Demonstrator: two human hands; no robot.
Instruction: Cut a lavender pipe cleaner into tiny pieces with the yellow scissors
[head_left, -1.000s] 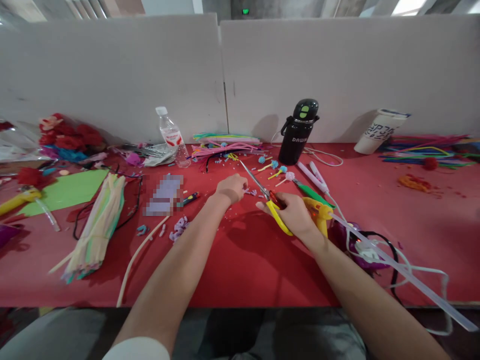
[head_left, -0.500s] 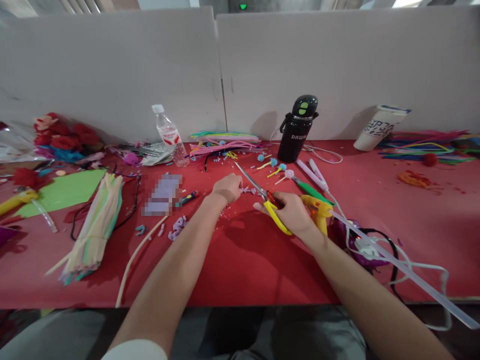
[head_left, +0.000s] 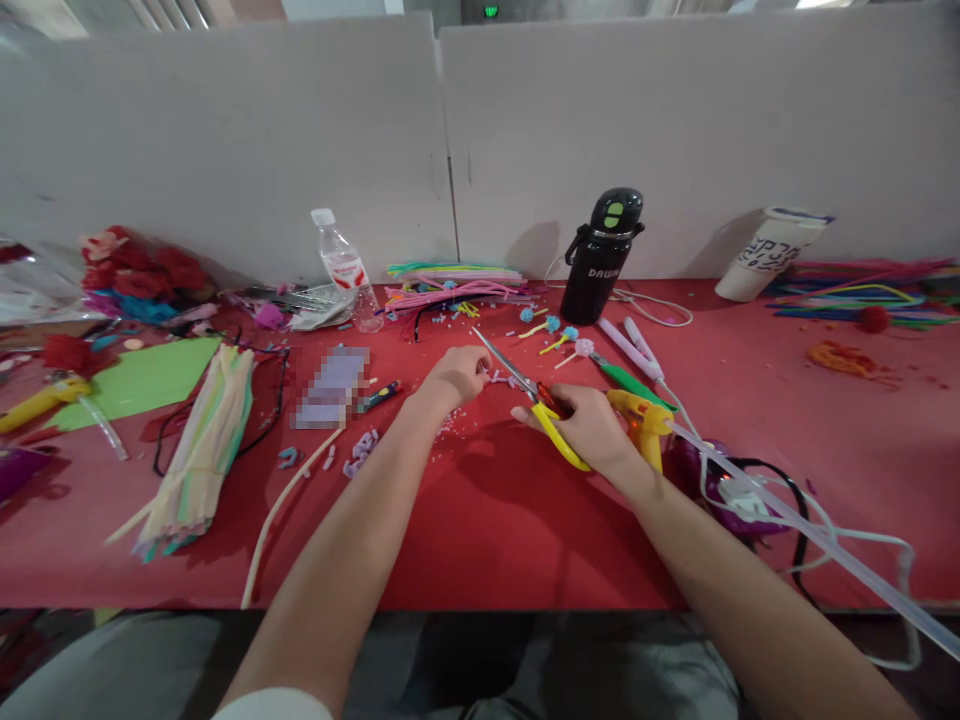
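Note:
My right hand (head_left: pixel 592 428) grips a pair of scissors (head_left: pixel 555 432) by its yellow and red handles, and the metal blades point away to the upper left. Close to the blades, my left hand (head_left: pixel 459 372) is bent down at the table with its fingertips pinched together. What sits between those fingertips is hidden. Small lilac fuzzy pieces (head_left: pixel 504 378) lie right beside them, under the blades. A heap of cut lilac pieces (head_left: pixel 361 455) lies left of my left forearm, near a long cream pipe cleaner (head_left: pixel 289 487).
A yellow glue gun (head_left: pixel 643 425) and a green-handled tool (head_left: pixel 626 380) lie right of my right hand. Behind are small pom-pom flowers (head_left: pixel 583 347), a black bottle (head_left: pixel 600 265) and a plastic bottle (head_left: pixel 349 275). A pipe-cleaner bundle (head_left: pixel 199 450) lies left. Cables (head_left: pixel 832 530) trail at right.
The whole view has shifted slightly, so things appear a little farther right. Both hands and the scissors keep nearly the same place on the table.

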